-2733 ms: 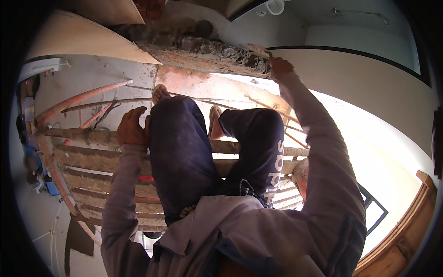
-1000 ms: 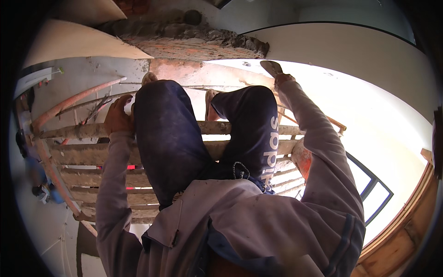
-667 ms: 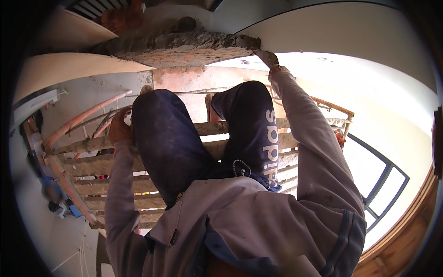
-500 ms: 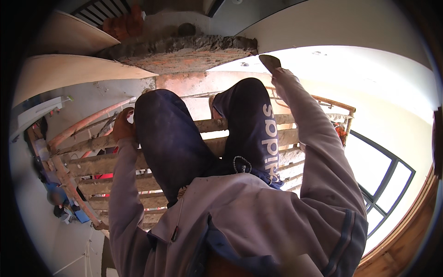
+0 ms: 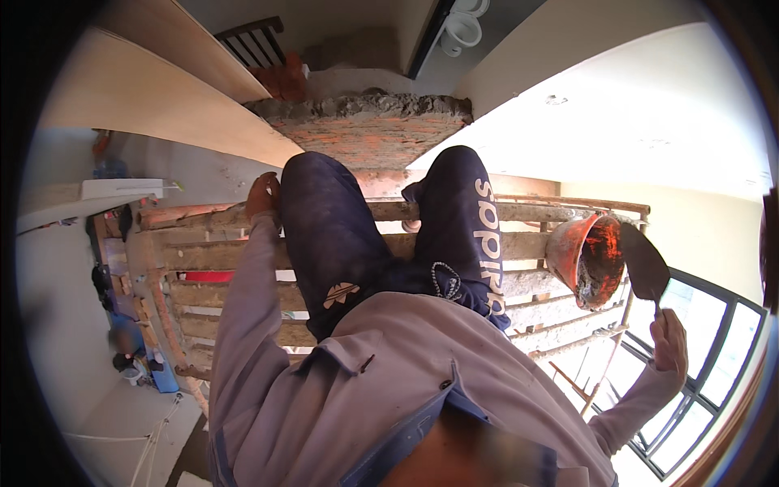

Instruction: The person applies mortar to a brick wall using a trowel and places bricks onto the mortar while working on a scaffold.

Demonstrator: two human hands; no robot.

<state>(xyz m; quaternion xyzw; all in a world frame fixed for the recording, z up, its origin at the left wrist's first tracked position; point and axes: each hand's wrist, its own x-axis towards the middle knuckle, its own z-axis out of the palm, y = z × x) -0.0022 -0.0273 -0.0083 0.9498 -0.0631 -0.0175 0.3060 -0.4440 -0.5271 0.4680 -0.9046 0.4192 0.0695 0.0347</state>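
My right hand (image 5: 670, 341) grips the handle of a dark-bladed trowel (image 5: 645, 264), out to the right beside an orange, mortar-crusted bucket (image 5: 565, 252) on the scaffold. The blade is close to the bucket's rim; whether they touch I cannot tell. My left hand (image 5: 264, 195) rests beside my left knee at the wooden slats (image 5: 203, 256), its fingers bent but apart. Ahead of my knees is a brick ledge (image 5: 365, 131) with rough grey mortar along its far edge.
Tan boards (image 5: 178, 97) angle toward the ledge from upper left. Scaffold tubing (image 5: 170, 213) borders the slats. Large dark-framed windows (image 5: 706, 365) are below at right. A room with white sanitary fixtures (image 5: 462, 32) lies beyond a partition. Cords (image 5: 150, 438) stretch across the lower left.
My right hand has swung from the ledge's right end down and outward to the bucket with the trowel. My view has shifted, bringing the bucket fully into sight.
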